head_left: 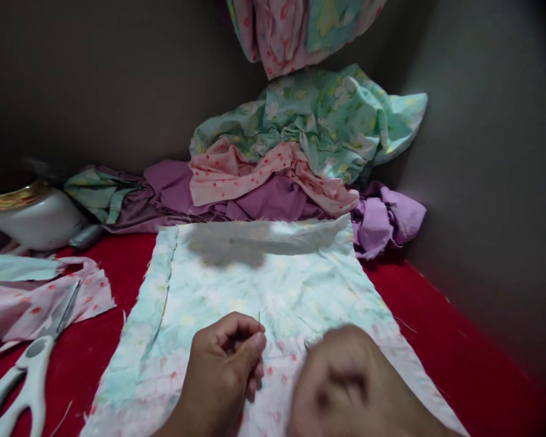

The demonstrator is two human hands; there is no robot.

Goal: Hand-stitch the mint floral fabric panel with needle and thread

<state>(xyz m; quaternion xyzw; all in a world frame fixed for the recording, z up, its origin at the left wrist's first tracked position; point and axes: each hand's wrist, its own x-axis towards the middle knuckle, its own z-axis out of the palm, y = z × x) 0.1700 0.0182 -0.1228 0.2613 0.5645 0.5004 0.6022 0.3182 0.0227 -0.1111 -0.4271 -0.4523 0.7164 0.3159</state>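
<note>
A pale floral cloth panel [264,279] lies flat on the red surface [437,340], light green at the far part and pink near me. My left hand [225,370] rests on it with thumb and forefinger pinched on a thin needle [259,320] that points up. My right hand [350,388] is close beside it over the cloth, blurred by motion, so I cannot tell what its fingers hold.
White-handled scissors [27,370] lie at the left on a pink scrap [36,297]. A white bowl-like object with a gold rim [31,212] stands at far left. Heaped green, pink and purple fabrics [300,152] fill the back corner against dark walls.
</note>
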